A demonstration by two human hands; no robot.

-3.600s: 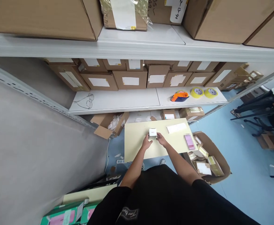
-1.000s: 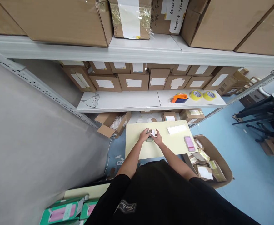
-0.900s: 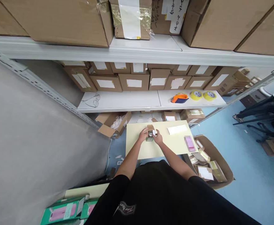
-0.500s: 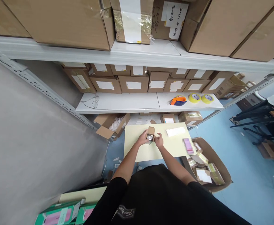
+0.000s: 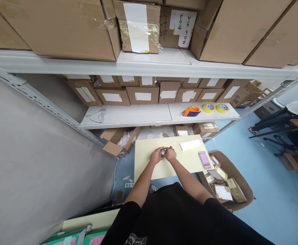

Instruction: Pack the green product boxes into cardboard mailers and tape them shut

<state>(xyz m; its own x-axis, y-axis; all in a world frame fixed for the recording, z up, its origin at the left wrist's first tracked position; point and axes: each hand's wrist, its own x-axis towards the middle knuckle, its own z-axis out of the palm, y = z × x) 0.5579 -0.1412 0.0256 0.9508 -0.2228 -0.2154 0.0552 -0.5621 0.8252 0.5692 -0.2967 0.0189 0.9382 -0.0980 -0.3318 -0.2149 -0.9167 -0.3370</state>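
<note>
Over the pale yellow table (image 5: 143, 149) my two hands meet around a small cardboard box (image 5: 163, 152). Something shiny and silvery shows in its top; what it is I cannot make out. My left hand (image 5: 156, 155) is closed round the box's left side. My right hand (image 5: 171, 154) is closed on its right side, with fingers at the top edge. Most of the box is hidden by my fingers. Farther right on the table lie a flat white box (image 5: 190, 145) and a blurred-out pink item (image 5: 205, 160).
Ahead stands a shelf (image 5: 128, 115) with cardboard boxes, eyeglasses (image 5: 101, 115), an orange tape dispenser (image 5: 191, 111) and yellow tape rolls (image 5: 209, 108). An open carton (image 5: 120, 139) sits left of the table. A large carton of small boxes (image 5: 243, 178) stands right. Another person (image 5: 278, 117) is far right.
My right hand has come in from beside the box and now grips it. The box's raised cardboard flap no longer shows. The view has tipped slightly.
</note>
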